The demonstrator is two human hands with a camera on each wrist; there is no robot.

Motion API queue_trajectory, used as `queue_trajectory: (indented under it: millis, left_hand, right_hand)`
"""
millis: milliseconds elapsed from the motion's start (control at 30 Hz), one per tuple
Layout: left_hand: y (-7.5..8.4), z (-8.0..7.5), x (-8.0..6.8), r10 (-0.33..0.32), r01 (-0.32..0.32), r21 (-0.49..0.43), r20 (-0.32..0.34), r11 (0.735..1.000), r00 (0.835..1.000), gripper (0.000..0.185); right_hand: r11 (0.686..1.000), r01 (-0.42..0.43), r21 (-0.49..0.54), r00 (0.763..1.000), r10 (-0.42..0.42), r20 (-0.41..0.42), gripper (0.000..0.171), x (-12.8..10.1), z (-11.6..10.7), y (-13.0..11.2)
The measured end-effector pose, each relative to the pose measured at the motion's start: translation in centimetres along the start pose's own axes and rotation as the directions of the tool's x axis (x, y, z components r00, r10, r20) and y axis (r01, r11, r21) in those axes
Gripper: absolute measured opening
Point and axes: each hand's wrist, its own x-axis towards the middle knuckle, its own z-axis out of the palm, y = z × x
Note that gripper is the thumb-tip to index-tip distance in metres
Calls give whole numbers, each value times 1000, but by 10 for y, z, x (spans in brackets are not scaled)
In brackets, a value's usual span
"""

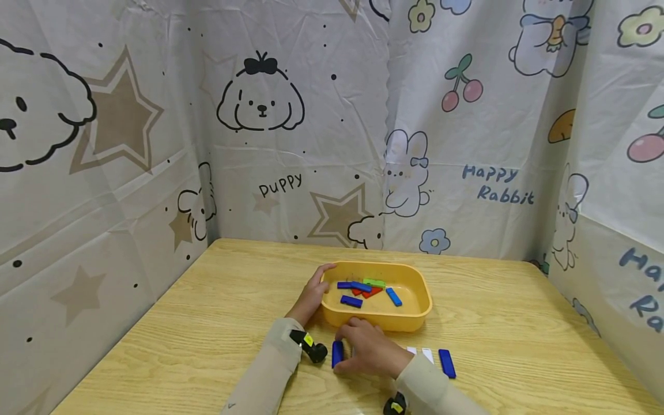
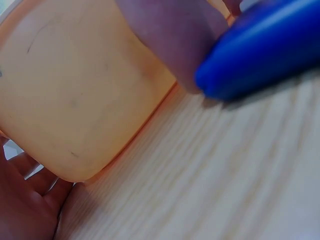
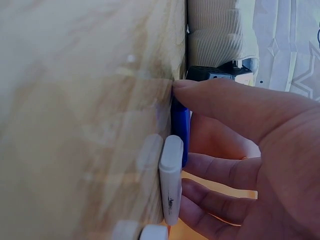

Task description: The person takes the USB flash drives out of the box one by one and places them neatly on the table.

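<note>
A yellow plastic basin stands on the table, holding several small oblong blocks: dark blue, lighter blue, red and green. At its left side my left hand grips the rim; the left wrist view shows fingers against the outer wall. In front of the basin, my right hand pinches a dark blue block end to end between thumb and finger. That block still touches or nearly touches the tabletop. A white block stands close by in the right wrist view.
Right of my right hand lie white blocks, partly hidden by the arm, and another dark blue block. Printed cloth hangs behind and beside the wooden table.
</note>
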Motion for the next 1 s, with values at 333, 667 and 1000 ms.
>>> queue_trajectory:
  millis: [333,667,1000]
  left_hand:
    - [-4,1,3,-16,16,-1,-11,1000,1000,56]
    - [-5,0,3,-20,20,-8,-8,1000,1000,55]
    - [11,-2,-4,-12,13,-18,44,1000,999,56]
  right_hand:
    - [1000,-10,0,1000,10,3,44,1,2,1]
    - [1000,-3,-5,1000,3,4,46,-1,0,0]
    - [1000,1,-8,1000,-1,8,46,-1,-1,-1]
